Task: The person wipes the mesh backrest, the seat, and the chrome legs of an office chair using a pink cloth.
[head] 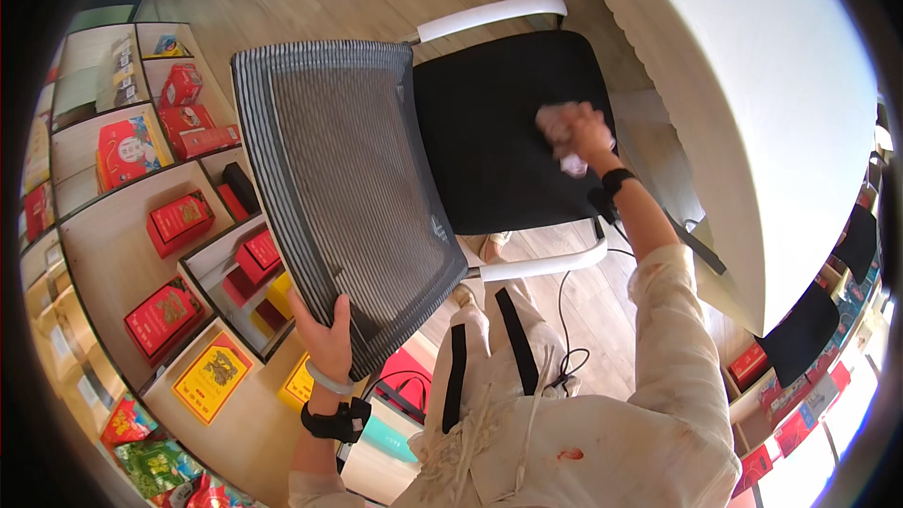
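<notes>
An office chair with a black seat (494, 141) and a striped mesh backrest (353, 155) stands in front of me, its back on the left side of the view. My left hand (324, 331) grips the lower corner of the backrest frame, thumb on the mesh side. On the seat's right part rests my right hand (582, 134), slightly blurred, with a crumpled pale pinkish cloth (554, 123) bunched under its fingers. Part of the cloth pokes out below the palm. White armrests (543, 264) flank the seat on both sides.
Wooden shelves (92, 240) holding red and yellow gift boxes (211, 377) line the left. A table with a white cloth (748, 85) curves along the right, close to the seat. A black cable (564, 310) hangs and loops near my legs. Dark chairs (801, 331) stand at far right.
</notes>
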`<state>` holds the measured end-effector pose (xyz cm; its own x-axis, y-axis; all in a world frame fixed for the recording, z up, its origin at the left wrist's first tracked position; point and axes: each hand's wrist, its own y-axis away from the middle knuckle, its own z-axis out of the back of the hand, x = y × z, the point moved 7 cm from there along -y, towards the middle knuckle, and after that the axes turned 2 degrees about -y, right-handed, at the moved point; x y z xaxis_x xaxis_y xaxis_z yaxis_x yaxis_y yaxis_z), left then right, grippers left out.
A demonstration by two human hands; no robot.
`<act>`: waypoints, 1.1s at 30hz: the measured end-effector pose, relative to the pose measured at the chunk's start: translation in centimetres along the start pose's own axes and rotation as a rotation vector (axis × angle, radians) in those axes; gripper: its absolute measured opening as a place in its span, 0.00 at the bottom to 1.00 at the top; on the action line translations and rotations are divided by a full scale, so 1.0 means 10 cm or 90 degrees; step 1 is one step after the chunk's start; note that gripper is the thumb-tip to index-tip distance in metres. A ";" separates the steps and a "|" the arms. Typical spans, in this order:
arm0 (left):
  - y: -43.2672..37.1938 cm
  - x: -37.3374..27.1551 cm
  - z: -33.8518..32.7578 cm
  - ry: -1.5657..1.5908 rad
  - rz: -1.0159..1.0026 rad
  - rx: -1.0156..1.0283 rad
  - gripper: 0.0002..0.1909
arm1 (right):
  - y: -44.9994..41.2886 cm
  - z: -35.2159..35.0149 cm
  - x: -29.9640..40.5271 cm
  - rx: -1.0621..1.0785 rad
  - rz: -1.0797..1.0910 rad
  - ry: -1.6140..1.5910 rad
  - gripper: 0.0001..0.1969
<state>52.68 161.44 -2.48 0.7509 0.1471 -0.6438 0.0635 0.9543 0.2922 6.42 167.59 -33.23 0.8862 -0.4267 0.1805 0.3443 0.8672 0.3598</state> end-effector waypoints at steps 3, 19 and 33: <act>0.03 0.01 0.03 0.015 -0.004 -0.011 0.32 | 0.23 -0.18 -0.22 -0.094 -0.181 -0.110 0.22; -0.03 0.10 0.00 0.051 -0.170 -0.016 0.34 | 2.67 0.18 0.14 -0.205 -0.324 -0.190 0.30; 0.39 0.57 -0.11 0.229 -0.307 -0.019 0.30 | 3.05 -0.28 1.94 -0.328 -0.063 -0.148 0.25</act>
<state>56.46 166.24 -5.75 0.3715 -0.2307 -0.8993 0.3197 0.9412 -0.1094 35.03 186.47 -21.34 0.7701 -0.5072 0.3868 0.5810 0.8081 -0.0970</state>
